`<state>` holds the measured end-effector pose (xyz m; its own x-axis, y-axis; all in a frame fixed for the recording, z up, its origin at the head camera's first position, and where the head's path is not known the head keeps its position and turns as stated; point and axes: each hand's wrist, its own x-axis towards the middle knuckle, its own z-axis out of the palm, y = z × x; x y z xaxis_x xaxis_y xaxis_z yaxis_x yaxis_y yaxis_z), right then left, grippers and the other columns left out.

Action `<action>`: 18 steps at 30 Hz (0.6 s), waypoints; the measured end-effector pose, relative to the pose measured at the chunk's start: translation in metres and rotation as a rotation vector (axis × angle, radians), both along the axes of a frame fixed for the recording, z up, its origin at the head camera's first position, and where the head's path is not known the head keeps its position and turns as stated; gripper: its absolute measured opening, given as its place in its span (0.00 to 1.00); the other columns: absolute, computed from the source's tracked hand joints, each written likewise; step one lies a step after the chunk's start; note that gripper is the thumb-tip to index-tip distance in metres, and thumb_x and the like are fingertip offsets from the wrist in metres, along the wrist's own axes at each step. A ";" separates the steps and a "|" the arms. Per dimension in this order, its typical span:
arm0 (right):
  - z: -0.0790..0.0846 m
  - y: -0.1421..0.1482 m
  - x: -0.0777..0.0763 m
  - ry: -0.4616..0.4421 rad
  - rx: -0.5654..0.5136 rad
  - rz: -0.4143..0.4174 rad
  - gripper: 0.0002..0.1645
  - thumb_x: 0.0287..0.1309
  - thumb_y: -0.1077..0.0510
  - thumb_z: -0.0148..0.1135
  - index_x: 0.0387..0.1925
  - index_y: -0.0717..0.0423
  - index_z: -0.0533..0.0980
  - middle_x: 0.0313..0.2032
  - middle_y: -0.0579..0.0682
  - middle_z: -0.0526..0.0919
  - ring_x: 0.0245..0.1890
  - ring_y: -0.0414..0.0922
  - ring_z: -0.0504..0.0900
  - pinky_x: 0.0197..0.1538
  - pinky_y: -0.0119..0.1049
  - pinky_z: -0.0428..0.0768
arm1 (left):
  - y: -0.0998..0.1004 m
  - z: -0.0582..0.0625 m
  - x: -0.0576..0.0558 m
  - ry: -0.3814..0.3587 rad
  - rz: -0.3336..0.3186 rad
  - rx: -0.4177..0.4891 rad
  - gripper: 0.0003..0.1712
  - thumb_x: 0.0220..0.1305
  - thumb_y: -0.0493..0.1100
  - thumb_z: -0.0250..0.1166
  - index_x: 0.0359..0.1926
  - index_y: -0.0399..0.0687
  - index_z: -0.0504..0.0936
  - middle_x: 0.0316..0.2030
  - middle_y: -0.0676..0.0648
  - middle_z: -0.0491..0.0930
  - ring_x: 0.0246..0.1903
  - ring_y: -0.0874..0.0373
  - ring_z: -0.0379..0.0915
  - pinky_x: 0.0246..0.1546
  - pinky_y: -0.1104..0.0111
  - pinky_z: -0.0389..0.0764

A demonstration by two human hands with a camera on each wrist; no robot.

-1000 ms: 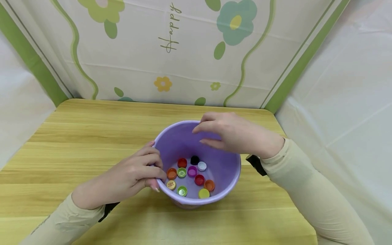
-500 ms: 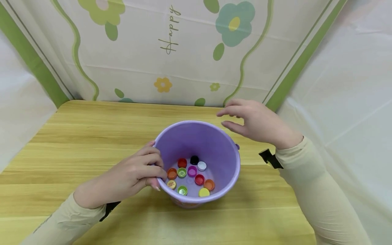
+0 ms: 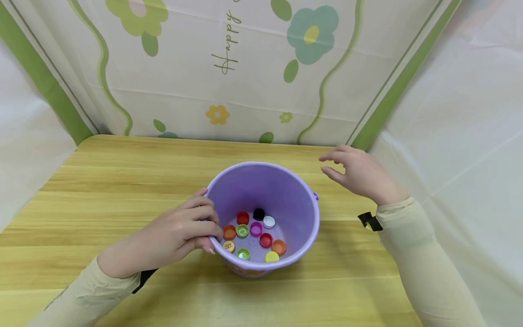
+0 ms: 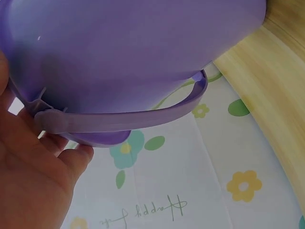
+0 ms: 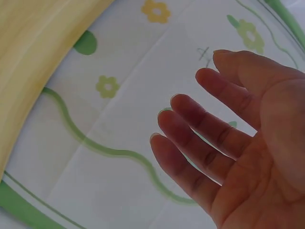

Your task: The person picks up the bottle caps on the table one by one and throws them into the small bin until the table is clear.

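A purple plastic bucket [image 3: 265,184] stands on the table, its mouth facing up. My left hand [image 3: 175,234] grips its left rim, fingers curled over the edge. In the left wrist view the bucket's purple handle [image 4: 138,119] hangs along its side, one end close to the thumb. Several bottle caps lie on the bucket's bottom, among them a black cap [image 3: 259,214], a white cap [image 3: 268,222] and a yellow cap [image 3: 271,257]. To the right of the bucket, my right hand [image 3: 361,176] hovers with relaxed fingers, holding nothing; its palm [image 5: 267,195] is bare in the right wrist view.
The wooden table [image 3: 102,190] reaches back to a white curtain [image 3: 184,68] printed with flowers and vines. Pale sheets [image 3: 461,118] hang at both sides. A small handle joint [image 3: 316,196] sticks out from the bucket's right rim.
My right hand has moved from above the bucket's mouth out to the right, away from the rim. The left hand keeps its grip, and the caps lie as before.
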<state>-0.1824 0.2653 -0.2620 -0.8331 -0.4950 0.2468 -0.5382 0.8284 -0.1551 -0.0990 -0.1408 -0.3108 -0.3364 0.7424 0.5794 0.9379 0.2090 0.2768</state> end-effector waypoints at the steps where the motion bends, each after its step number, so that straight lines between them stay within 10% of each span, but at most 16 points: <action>1: -0.003 0.002 -0.001 -0.011 -0.002 -0.005 0.15 0.65 0.55 0.65 0.51 0.55 0.82 0.48 0.55 0.82 0.44 0.54 0.82 0.48 0.52 0.80 | 0.000 0.000 0.000 -0.008 0.005 -0.013 0.20 0.70 0.58 0.52 0.39 0.52 0.83 0.39 0.56 0.77 0.49 0.56 0.68 0.72 0.49 0.56; 12: -0.042 0.013 -0.005 -0.116 0.019 -0.032 0.18 0.66 0.50 0.65 0.52 0.55 0.81 0.47 0.55 0.82 0.44 0.53 0.81 0.46 0.50 0.81 | -0.013 0.007 0.005 -0.115 0.027 -0.087 0.23 0.66 0.58 0.62 0.56 0.54 0.81 0.54 0.57 0.78 0.63 0.52 0.64 0.75 0.52 0.46; 18: -0.056 0.021 -0.005 -0.197 0.013 -0.054 0.31 0.67 0.43 0.62 0.64 0.56 0.73 0.57 0.60 0.77 0.57 0.59 0.75 0.59 0.58 0.74 | -0.037 0.010 -0.003 -0.097 0.207 -0.097 0.35 0.65 0.60 0.63 0.68 0.50 0.72 0.65 0.48 0.71 0.68 0.44 0.59 0.72 0.48 0.54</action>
